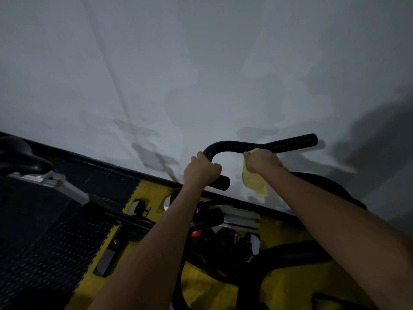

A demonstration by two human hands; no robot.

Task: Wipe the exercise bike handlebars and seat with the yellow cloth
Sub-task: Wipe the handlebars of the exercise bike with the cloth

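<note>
Head view puts the job at the handlebars (pixel 263 145): the left hand (pixel 201 170) has its fingers curled round the near grip, while the right hand (pixel 262 161) pinches the yellow cloth (pixel 254 182) against the bar at about 1 o'clock, cloth hanging below. I judge wiping under way; the seat (pixel 20 156), far off at 9 o'clock, looks untouched, and no containers show.

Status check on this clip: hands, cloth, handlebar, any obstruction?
Left hand grips handlebar near its end. Right hand holds yellow cloth against the bar. Nothing blocking the bar.
</note>
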